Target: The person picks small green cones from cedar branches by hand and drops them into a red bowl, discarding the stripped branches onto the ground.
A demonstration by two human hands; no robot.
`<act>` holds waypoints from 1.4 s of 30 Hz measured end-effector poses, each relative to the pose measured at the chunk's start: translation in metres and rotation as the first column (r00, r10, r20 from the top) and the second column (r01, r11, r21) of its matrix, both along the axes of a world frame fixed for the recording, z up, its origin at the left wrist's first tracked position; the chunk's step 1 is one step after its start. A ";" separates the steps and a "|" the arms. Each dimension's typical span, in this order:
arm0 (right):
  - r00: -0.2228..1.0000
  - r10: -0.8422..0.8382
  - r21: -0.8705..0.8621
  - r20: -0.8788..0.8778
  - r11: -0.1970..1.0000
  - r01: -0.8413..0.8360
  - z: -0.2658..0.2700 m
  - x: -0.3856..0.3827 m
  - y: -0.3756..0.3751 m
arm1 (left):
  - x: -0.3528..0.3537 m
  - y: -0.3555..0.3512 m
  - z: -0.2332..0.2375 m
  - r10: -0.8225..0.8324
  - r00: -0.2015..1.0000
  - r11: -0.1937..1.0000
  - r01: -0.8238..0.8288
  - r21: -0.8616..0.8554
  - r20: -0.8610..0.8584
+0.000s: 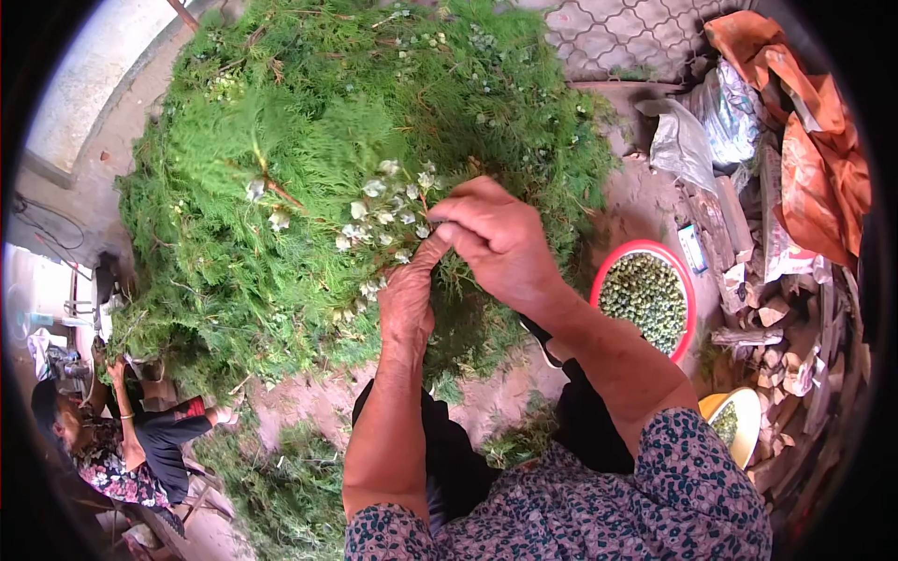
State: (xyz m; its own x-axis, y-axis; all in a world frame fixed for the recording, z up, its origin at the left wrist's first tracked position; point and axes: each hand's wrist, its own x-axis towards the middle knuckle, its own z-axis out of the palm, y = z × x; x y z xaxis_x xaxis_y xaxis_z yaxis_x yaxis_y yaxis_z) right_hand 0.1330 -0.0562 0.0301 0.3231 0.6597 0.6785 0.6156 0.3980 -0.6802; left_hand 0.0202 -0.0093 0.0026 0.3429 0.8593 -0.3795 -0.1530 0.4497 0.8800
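A leafy evergreen branch (379, 210) with clusters of pale green cones lies in front of me, its fine foliage partly blurred. My left hand (408, 297) is closed around its stem, fingers pointing up. Right beside it, my right hand (500, 238) is pinched near the cones, with the thumb close to the left fingertips. What sits between those right fingers is hidden. Beneath both hands spreads a large heap of similar green branches (299, 65), some bearing cones.
To the right stands a red-rimmed basin (690, 309) of picked green cones, with a yellow-rimmed bowl (746, 430) nearer me. Split firewood (772, 360), plastic bags (734, 117) and an orange sack (818, 159) line the right side. Another person (140, 439) sits at lower left.
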 end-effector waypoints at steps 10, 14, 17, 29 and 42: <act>0.981 0.181 -0.273 0.066 0.949 -0.157 -0.007 0.007 0.000 | -0.014 0.003 -0.036 -0.066 0.681 0.848 0.423 0.318 -0.730; 0.982 0.146 -0.226 -0.117 0.959 -0.169 -0.011 0.008 0.000 | -0.021 0.007 -0.039 -0.132 0.878 0.770 0.383 0.510 -0.459; 0.834 0.128 -0.311 -0.537 0.889 -0.337 0.000 0.012 -0.006 | -0.017 0.006 -0.014 -0.270 0.876 0.668 0.470 0.577 -0.400; 0.993 0.110 -0.147 0.038 0.984 -0.103 -0.010 0.016 0.001 | -0.002 -0.002 -0.007 -0.323 0.845 0.922 0.383 0.061 -0.425; 0.992 0.057 -0.275 -0.113 0.958 -0.086 -0.005 0.028 -0.007 | 0.006 -0.011 0.007 -0.144 0.983 0.989 0.147 -0.017 0.111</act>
